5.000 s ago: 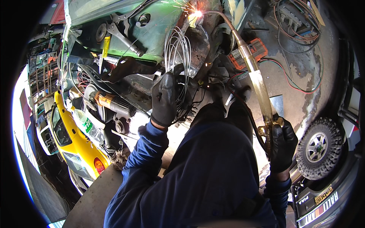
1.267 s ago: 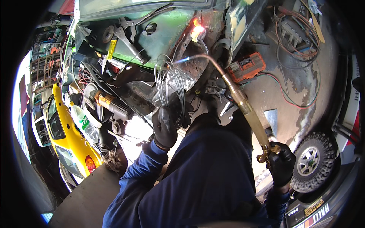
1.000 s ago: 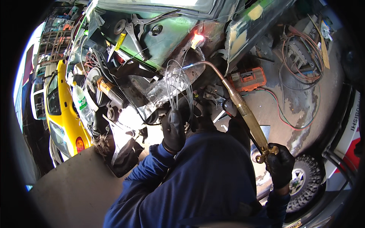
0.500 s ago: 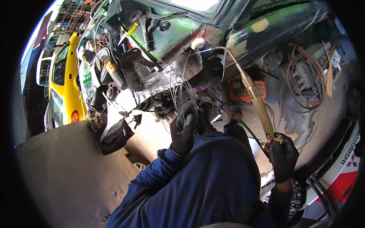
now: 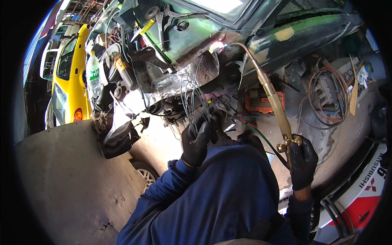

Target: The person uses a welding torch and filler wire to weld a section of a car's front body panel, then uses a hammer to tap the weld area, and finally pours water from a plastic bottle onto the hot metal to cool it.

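Observation:
My right hand (image 5: pixel 303 160), in a black glove, is wrapped round the valve end of a brass gas welding torch (image 5: pixel 277 107). The torch's bent tip points left at a bright glowing spot on the car body (image 5: pixel 194 73), at the edge of a bare, rusty metal panel. In my gloved left hand (image 5: pixel 197 143) is a loosely coiled bundle of thin wire (image 5: pixel 193 100), with one strand rising toward the panel. The left fingers are closed round the coil's lower part. Red and green hoses (image 5: pixel 261 136) run near the torch's lower end.
Locking pliers (image 5: pixel 162 30) and an angle grinder (image 5: pixel 123 70) lie on the car body. A green plastic bottle (image 5: pixel 93 73) stands at left. An orange tray (image 5: pixel 261 102) and coiled cables (image 5: pixel 326 92) are on the floor to the right. A yellow car (image 5: pixel 70 77) stands beyond.
The torch tip has moved closer to the panel's edge, and the glow there is larger. My view has shifted slightly. Both hands keep their hold.

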### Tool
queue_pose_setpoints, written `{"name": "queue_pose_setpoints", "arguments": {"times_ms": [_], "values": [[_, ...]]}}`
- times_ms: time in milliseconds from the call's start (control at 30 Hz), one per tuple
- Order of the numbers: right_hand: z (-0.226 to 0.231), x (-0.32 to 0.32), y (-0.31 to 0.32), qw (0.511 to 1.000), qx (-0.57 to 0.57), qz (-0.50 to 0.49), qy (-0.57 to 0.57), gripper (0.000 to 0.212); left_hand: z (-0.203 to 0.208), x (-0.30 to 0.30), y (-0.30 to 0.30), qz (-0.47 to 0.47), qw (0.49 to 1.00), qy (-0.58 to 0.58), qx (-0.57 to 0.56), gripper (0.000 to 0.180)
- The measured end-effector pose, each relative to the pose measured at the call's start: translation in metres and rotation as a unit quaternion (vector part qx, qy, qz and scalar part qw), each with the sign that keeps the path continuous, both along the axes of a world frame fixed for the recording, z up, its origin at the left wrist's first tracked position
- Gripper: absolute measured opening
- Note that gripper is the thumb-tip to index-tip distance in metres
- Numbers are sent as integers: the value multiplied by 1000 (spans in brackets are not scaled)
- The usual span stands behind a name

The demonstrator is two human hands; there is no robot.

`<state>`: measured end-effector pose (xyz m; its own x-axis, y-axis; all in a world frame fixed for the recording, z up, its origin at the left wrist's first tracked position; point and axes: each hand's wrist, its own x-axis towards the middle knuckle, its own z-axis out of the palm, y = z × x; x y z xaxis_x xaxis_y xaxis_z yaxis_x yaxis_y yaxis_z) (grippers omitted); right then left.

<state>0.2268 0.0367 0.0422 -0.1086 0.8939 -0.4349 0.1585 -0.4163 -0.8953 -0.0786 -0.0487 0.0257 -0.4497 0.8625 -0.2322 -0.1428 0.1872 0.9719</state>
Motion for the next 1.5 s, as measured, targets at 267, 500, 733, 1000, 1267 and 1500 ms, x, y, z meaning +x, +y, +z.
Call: {"name": "queue_pose_setpoints", "arguments": {"times_ms": [267,500,733,1000,1267,1500], "values": [[-3,-4,7,1000,3,17,7,29,-3,-1,4,5,1000,3,3,45],[-7,-5,7,1000,2,6,4,27,-4,-2,7,-7,1000,13,10,49],[-10,-7,6,1000,7,2,23,25,-1,-2,8,-5,1000,27,4,47],[-9,-11,6,999,-10,-6,30,24,1,-2,7,5,1000,0,-6,46],[-3,0,1,999,-43,15,19,27,2,-3,4,10,999,31,-8,44],[-4,20,-9,996,-59,53,32,29,-2,-5,-3,1,999,27,-20,44]]}}
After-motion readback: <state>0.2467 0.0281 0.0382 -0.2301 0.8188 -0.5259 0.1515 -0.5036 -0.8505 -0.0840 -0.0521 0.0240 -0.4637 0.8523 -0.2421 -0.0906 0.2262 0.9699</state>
